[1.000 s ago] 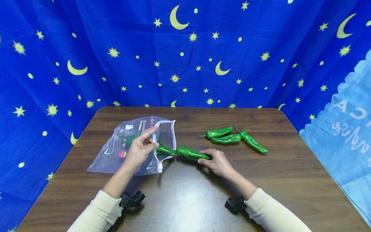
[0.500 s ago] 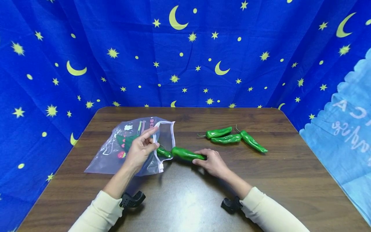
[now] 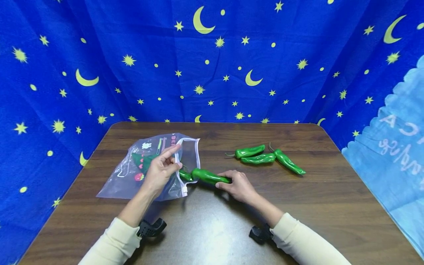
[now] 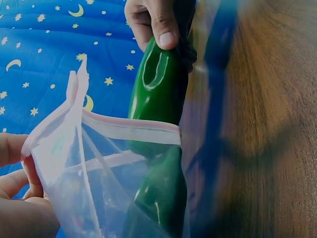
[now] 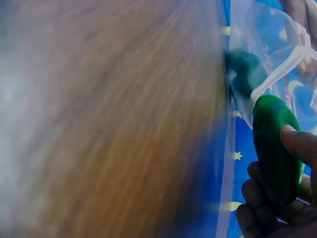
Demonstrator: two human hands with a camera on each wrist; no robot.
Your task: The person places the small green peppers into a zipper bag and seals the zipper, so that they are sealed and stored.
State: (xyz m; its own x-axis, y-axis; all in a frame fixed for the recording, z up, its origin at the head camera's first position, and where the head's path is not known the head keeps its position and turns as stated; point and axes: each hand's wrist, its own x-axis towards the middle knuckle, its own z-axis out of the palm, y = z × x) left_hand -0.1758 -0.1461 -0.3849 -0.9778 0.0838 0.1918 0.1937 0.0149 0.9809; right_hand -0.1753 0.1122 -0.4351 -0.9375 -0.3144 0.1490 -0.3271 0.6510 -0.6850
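A clear zip bag [image 3: 132,184] with printed pictures and a white slider edge lies on the left of the table. My left hand [image 3: 160,173] pinches its edge between thumb and fingers, and the mouth gapes to the right. Inside, green peppers [image 4: 158,193] show through the plastic. My right hand [image 3: 239,185] grips the tip end of another green pepper [image 3: 207,176]. That pepper's stem end is within the bag's mouth, close against a pepper inside. In the right wrist view the thumb [image 5: 299,144] lies along the held pepper.
Three more green peppers lie at the back right: one upper [image 3: 250,151], one just below it [image 3: 258,159] and one slanting [image 3: 289,162]. The brown wooden table [image 3: 298,221] ends at a blue curtain [image 3: 212,55] with moons and stars.
My right hand has moved left with the pepper, bringing its stem end into the bag's mouth. The pepper at the opening has shifted deeper into the bag. My left hand stays in place.
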